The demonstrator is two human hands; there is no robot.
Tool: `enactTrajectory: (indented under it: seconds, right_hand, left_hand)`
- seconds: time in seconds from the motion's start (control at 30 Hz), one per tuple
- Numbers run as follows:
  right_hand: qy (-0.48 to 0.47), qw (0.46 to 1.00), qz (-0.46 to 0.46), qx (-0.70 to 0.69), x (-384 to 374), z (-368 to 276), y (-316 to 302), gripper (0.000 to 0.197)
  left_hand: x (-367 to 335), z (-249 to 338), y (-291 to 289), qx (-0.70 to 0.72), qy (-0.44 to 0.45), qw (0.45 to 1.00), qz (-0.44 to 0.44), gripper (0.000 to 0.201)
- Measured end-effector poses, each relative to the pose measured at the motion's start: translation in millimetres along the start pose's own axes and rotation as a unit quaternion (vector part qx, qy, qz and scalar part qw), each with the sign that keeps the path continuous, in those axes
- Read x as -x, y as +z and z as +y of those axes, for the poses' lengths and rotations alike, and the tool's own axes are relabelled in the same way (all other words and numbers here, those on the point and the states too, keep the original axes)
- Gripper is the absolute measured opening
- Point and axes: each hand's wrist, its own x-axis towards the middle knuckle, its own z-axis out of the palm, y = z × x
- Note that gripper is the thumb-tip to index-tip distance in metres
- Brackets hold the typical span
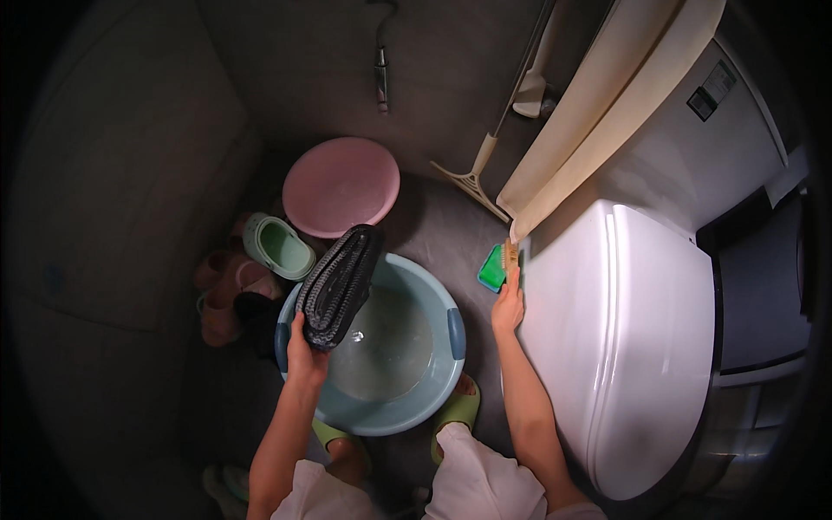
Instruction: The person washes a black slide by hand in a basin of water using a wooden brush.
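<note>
The left hand (306,354) has its fingers curled around the near end of a black textured item (342,286), holding it tilted over the far left part of a blue basin (420,286) with cloudy water inside. To the right, the right hand (509,310) has its fingers on a bristled brush (510,257), just beside a green block (491,269) and near the white toilet (650,347); how tightly they close, I cannot tell. A pink basin (342,184) sits beyond the blue one, with a pale green clog (277,247) at its left.
</note>
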Motion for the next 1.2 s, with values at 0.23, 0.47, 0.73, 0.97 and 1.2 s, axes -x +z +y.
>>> enactTrajectory:
  seconds: [0.23,0.47,0.73,0.97,1.2]
  right_hand:
    - [-0.072,0.993,-0.098,0.013,10.7,-16.4,-1.6,0.062]
    - [0.071,0.996,-0.039,0.043,12.4,-4.4,0.5,0.066]
    - [0.024,0.995,-0.068,0.074,5.8,-3.8,-0.4,0.059]
    - [0.022,0.993,-0.039,0.111,0.4,-6.5,-23.7,0.058]
    - [-0.229,0.959,-0.082,-0.147,63.7,-123.2,-117.2,0.046]
  left_hand:
    - [-5.7,-3.2,-11.4,0.017,0.0,0.999,-0.032,0.045]
    - [0.5,-1.9,-5.2,-0.013,-0.004,1.0,-0.006,0.046]
    - [0.4,-4.0,-4.6,-0.001,-0.004,1.0,-0.023,0.046]
    - [-0.8,-4.4,-4.8,-0.015,-0.006,1.0,0.0,0.046]
    - [-16.0,-17.9,-14.3,0.031,0.052,0.998,-0.009,0.05]
